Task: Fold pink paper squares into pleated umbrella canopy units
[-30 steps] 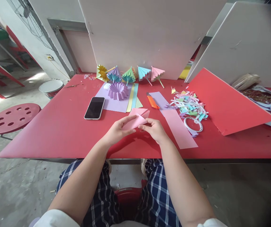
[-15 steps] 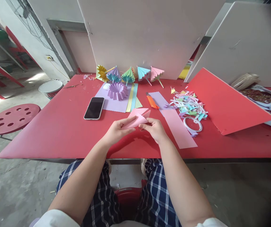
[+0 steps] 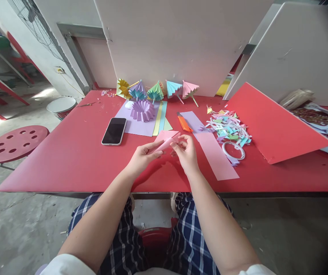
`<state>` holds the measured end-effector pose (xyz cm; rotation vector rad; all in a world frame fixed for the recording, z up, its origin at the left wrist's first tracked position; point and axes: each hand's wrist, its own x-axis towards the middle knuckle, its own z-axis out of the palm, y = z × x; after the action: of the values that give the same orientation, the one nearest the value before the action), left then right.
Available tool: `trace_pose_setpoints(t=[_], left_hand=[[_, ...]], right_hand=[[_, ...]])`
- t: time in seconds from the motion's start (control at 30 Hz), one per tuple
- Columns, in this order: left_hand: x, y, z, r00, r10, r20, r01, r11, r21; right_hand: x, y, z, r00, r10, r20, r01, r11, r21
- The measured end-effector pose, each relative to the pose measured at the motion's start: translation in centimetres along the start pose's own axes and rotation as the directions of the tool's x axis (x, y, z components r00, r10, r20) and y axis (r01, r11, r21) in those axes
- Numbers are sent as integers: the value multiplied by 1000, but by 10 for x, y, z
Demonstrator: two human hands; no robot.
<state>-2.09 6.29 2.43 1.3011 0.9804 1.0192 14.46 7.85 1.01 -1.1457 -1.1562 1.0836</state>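
Observation:
A folded piece of pink paper [image 3: 167,136] is held between my two hands above the red tabletop. My left hand [image 3: 145,156] pinches its left side, thumb below and fingers above. At the right end of the fold, my right hand [image 3: 186,151] grips the paper between thumb and fingers. Right of my hands lies a flat strip of pink paper [image 3: 217,156], with purple paper [image 3: 191,119] beyond it. An orange utility knife [image 3: 184,123] rests just past my right hand. Left of my hands is a smartphone [image 3: 114,131], screen dark.
Small paper umbrellas [image 3: 158,91] line the back of the table [image 3: 75,152]. A pleated purple paper ring [image 3: 142,110] sits on coloured sheets. At right are paper scraps [image 3: 229,126], a roll of tape [image 3: 233,150] and a leaning red board [image 3: 273,126]. A red stool [image 3: 15,143] stands left.
The pink paper has tilted, so its front flap now looks narrower. My right hand has turned and shifted slightly up along the paper's right end. My left hand keeps its grip.

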Motion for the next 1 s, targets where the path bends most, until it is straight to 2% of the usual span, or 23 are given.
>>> trace_pose_setpoints(t=[0.07,0.2,0.4,0.73,0.87,1.0], left_hand=[[1,0,2,1000,-3,-5,2,999,-54],[1,-2,7,1000,12,2,-12,989,-146],[1,-6,11,999,30,-21,-34,976,-215],[2,-7,11,1000,-20,-8,20,998,-57],[2,-7,11,999,-44,-6,44,994,-99],[2,-7,11,998,-66,15,67,985,-157]], right_hand=[[-2,1,5,999,46,-24,-44,995,89],[-5,2,12,987,143,73,-159,939,306],[-5,6,15,959,212,186,-270,881,388],[-3,7,15,983,175,-47,-159,958,239],[-3,6,15,987,131,-91,-122,987,107],[-3,9,13,990,111,-83,-110,994,13]])
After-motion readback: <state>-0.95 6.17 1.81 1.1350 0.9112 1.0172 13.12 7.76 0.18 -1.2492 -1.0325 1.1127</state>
